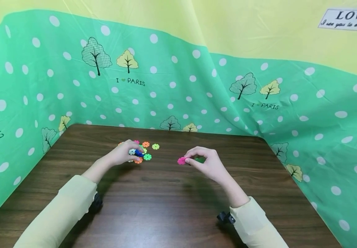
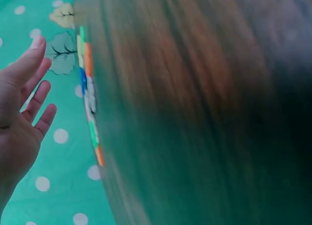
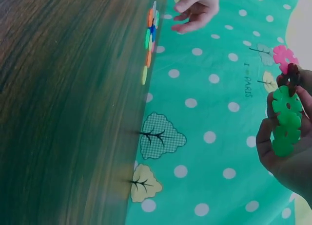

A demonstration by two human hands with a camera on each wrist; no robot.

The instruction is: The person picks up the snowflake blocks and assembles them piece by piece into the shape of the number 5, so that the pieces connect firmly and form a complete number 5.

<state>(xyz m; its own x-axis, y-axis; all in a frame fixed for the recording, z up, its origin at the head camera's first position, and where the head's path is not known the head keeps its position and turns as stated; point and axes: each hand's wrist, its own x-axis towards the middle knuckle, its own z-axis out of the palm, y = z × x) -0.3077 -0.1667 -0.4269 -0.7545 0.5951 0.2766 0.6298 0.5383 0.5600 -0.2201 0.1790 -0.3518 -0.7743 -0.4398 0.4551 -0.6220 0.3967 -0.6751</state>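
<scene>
My right hand (image 1: pixel 208 164) pinches a joined chain of notched plastic snowflake discs above the table. In the right wrist view the chain has a pink disc (image 3: pixel 283 58) at one end, a dark brown disc (image 3: pixel 291 78), then green discs (image 3: pixel 287 108) lying along the palm. My left hand (image 1: pixel 125 153) hovers over a loose pile of similar discs, its fingers parted and holding nothing in the left wrist view (image 2: pixel 24 98). Among the pile are a blue disc (image 1: pixel 139 153), an orange disc (image 1: pixel 145 144) and a green disc (image 1: pixel 147 157). The hand covers part of the pile.
The discs lie on a dark wood-grain table (image 1: pixel 153 206), with a yellow-green disc (image 1: pixel 155 146) at the pile's right edge. A green and yellow printed cloth (image 1: pixel 172 93) hangs around the table's back and sides. A small black camera (image 1: pixel 226 217) sits at the right wrist.
</scene>
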